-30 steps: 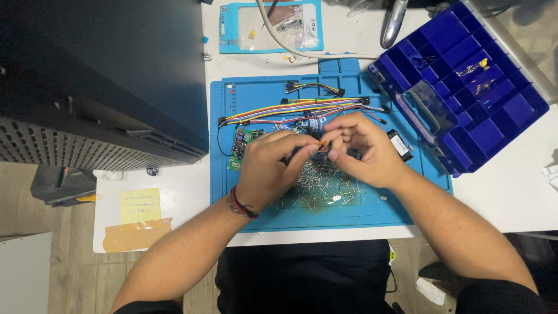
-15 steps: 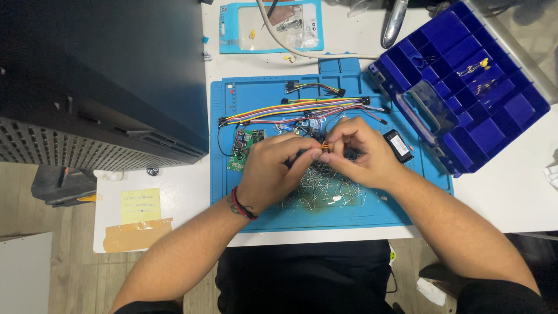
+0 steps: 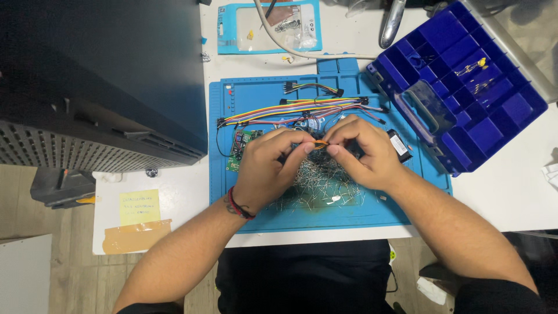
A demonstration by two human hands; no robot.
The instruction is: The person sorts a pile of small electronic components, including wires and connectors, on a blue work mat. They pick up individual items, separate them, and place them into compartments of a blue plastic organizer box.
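Hands: left hand [image 3: 268,168] and right hand [image 3: 363,152] meet fingertip to fingertip over the middle of the blue work mat [image 3: 349,216].
Left fingers: pinched on one end of a short orange wire [image 3: 319,143].
Right fingers: pinched on the other end of the same wire, the rest curled in.
Wire: held just above the mat, between the two hands, over a scatter of small metal pins [image 3: 325,187].
Behind the hands: a fan of coloured jumper wires [image 3: 296,109] runs across the mat; a green circuit board [image 3: 238,146] lies just beside the left hand.
Right side: an open blue compartment box [image 3: 465,81] rests at the mat's edge, near the right hand.
Left side: a dark computer case [image 3: 99,81] stands on the white table [image 3: 500,186].
Wrist: a red band [image 3: 237,204] circles the left one.
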